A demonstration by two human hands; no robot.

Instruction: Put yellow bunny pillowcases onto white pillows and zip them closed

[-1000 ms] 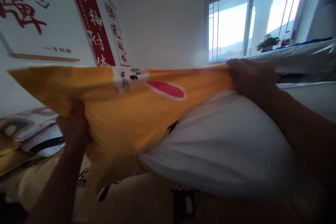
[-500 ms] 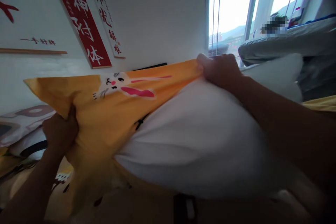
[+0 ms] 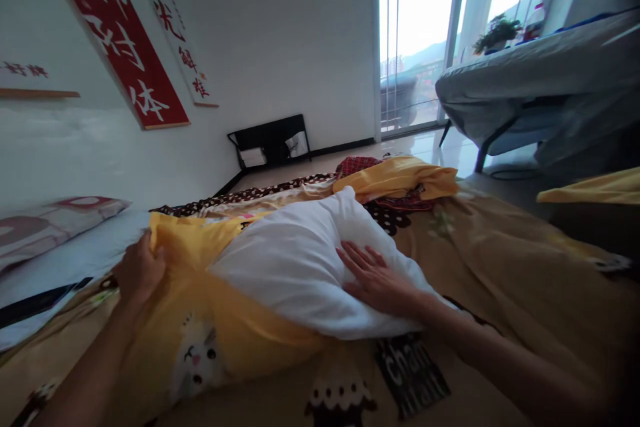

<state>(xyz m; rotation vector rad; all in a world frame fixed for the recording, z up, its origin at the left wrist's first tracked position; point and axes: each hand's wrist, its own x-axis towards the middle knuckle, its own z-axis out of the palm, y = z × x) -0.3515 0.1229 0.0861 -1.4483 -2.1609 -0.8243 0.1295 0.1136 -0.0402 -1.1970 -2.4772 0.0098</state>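
Observation:
A white pillow [image 3: 295, 253] lies on the bed, partly inside a yellow pillowcase [image 3: 195, 280] printed with a rabbit. The pillow's right part bulges out of the case's opening. My left hand [image 3: 143, 267] is closed on the far left corner of the pillowcase, thumb towards the cloth. My right hand [image 3: 373, 277] lies flat on the bare white pillow, fingers stretched out and pressing into it.
A brown patterned sheet [image 3: 480, 267] covers the bed. At its far side lies a folded yellow cloth [image 3: 400, 177]. Another pillow [image 3: 65, 227] sits at the left by the wall. A covered table [image 3: 540, 73] with a potted plant [image 3: 497, 33] stands at the right.
The pillow and pillowcase have come down from the air onto the bed. My right hand has let go of the case's edge and now rests flat on the pillow.

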